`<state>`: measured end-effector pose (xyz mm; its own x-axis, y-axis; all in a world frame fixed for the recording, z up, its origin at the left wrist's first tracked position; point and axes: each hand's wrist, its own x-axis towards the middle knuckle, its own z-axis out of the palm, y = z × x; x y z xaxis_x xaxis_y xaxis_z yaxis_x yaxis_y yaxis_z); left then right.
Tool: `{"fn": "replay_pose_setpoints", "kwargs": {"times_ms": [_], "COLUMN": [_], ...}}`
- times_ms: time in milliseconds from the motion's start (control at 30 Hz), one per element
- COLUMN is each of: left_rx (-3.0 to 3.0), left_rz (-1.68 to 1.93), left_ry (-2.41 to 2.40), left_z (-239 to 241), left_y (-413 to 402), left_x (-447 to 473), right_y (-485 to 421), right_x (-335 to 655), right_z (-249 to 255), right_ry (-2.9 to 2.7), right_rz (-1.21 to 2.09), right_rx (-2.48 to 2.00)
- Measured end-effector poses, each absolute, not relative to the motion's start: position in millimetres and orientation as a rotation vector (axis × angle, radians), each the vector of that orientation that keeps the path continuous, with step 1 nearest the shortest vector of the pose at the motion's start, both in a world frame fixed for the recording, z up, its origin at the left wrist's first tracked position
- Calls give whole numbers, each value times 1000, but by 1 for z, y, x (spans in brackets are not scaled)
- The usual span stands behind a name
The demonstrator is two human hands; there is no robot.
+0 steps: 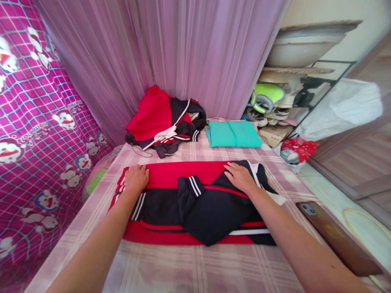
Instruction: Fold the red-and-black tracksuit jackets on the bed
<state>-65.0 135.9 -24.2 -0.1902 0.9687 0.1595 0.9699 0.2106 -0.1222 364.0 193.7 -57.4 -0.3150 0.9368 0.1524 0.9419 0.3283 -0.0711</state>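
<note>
The left hand and right hand are resting, fingers slightly bent, on the jacket lying across the checked cloth — whether they're pinching, I can't tell; uneven tugging could be dislodging its sleeve.

The person's left grip and right grip are both bare, with slender fingers and narrow wrists. The left forearm and right forearm are bare too, smooth in outline and appearing broader towards the lower edge of the view. A small dark spot marks the right one.
</note>
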Motion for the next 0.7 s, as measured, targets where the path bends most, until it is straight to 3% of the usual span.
{"fn": "replay_pose_setpoints", "kwargs": {"times_ms": [200, 333, 533, 700], "left_rx": [-2087, -2224, -2195, -2189], "left_rz": [-226, -168, -165, -142], "left_ry": [-2081, -2090, -2155, -2168], "left_z": [-40, -57, -61, -60], "left_y": [132, 136, 139, 138], "left_x": [-63, -66, -68, -65], "right_y": [179, 178, 194, 196], "right_x": [336, 327, 373, 383], "right_z": [-52, -49, -54, -47], "right_ry": [-2450, -2604, -2305, -2234], "right_rz": [33, 176, 1, 30], "right_rx": [-1854, -1766, -2185, -2255]}}
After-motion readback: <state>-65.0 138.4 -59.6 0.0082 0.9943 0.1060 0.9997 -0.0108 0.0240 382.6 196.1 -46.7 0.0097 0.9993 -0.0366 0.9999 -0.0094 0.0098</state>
